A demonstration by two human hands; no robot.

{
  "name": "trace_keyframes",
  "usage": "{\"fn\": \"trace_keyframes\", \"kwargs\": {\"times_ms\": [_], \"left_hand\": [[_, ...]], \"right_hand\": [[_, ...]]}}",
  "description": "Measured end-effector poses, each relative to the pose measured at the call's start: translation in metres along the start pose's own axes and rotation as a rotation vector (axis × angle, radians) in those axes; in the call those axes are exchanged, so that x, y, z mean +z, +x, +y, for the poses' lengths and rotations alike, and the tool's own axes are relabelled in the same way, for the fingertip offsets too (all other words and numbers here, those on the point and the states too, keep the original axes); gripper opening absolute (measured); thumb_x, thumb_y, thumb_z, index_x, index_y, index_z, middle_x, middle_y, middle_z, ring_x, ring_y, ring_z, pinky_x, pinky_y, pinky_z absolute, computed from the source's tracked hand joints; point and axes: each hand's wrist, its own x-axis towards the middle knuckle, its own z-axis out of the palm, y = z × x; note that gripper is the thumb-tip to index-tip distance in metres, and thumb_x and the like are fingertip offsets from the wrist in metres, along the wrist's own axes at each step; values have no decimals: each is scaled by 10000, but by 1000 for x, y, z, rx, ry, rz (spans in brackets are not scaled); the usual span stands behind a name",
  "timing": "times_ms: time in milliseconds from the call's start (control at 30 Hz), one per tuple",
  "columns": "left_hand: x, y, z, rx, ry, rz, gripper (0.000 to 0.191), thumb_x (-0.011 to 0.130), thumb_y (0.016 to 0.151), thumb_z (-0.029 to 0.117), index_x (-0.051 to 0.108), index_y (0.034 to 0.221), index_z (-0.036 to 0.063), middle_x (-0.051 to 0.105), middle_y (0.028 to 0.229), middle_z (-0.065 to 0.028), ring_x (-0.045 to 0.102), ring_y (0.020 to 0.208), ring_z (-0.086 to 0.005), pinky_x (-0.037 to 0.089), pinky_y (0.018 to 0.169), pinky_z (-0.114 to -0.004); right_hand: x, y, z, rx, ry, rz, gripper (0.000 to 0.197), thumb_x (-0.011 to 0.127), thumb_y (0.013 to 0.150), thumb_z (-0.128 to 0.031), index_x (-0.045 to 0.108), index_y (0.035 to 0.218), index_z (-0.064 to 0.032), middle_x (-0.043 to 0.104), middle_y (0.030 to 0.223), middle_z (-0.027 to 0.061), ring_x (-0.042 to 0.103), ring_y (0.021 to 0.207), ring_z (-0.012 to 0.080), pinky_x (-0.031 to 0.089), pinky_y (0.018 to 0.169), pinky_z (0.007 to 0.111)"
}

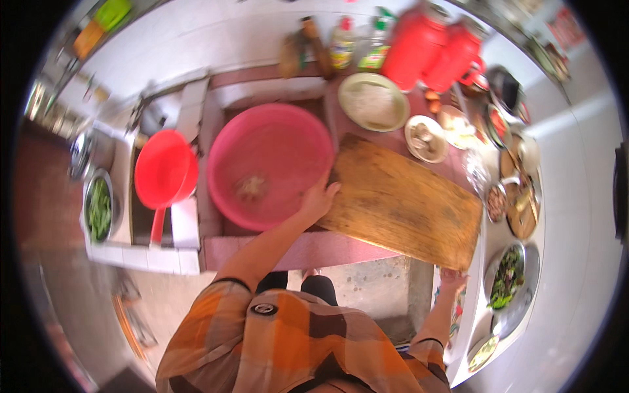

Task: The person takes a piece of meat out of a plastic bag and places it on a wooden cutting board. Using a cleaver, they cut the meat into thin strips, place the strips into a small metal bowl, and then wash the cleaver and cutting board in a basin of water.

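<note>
A rectangular wooden cutting board [403, 201] lies slanted between both hands, its near right corner past the edge of the reddish counter. My left hand [322, 196] is on the board's left end, beside the rim of a pink plastic basin; its fingertips are partly hidden. My right hand [453, 279] is under the board's near right corner, the fingers mostly hidden by it. The pink basin [275, 162] stands in the sink recess and holds water with a pale lump at the bottom.
A red plastic dipper [167, 169] rests left of the basin. Behind the board stand a pale green bowl [374, 102], a small white bowl [426, 139] and red thermos flasks [417, 44]. Leafy greens lie in a metal bowl [508, 277] at right and another bowl [100, 209] at far left.
</note>
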Motion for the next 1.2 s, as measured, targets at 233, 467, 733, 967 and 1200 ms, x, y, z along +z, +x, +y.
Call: {"fn": "trace_keyframes", "kwargs": {"times_ms": [233, 467, 733, 967, 1200], "left_hand": [[-9, -3, -3, 48, 65, 1, 552, 534, 921, 364, 410, 1379, 82, 587, 1137, -273, 559, 1069, -419, 428, 922, -425], [-57, 10, -42, 94, -107, -25, 507, 492, 926, 412, 484, 1317, 89, 642, 1041, -229, 604, 1025, -349, 456, 864, -414], [-145, 15, -170, 89, 1077, 146, 609, 595, 819, 378, 414, 1362, 169, 428, 1353, -126, 502, 1138, -357, 325, 952, -673], [-139, 55, -190, 155, 1087, 90, 408, 451, 902, 289, 506, 1284, 155, 440, 1340, -143, 497, 1142, -357, 353, 936, -645], [-194, 43, -99, -495, -520, -106, 249, 521, 820, 103, 620, 1046, 134, 621, 888, -62, 565, 671, -168, 455, 502, -384]], "right_hand": [[22, -16, -28, -81, -239, -65, 552, 577, 861, -413, 509, 1298, -85, 532, 1320, 104, 529, 1187, 276, 473, 951, 448], [3, -118, -65, 125, -466, -325, 653, 690, 750, -404, 506, 1287, -82, 582, 1233, 92, 557, 1108, 322, 499, 866, 467], [128, -215, -49, 104, -464, -672, 733, 723, 691, -301, 452, 1313, -23, 562, 1250, 124, 543, 1134, 305, 452, 963, 451], [198, -231, -13, -52, -641, -668, 682, 691, 716, -289, 453, 1286, 0, 578, 1174, 162, 576, 1064, 280, 480, 915, 405], [298, -272, 30, -64, -773, -862, 579, 601, 752, -178, 432, 1266, 27, 564, 1152, 130, 569, 1041, 252, 473, 899, 350]]}}
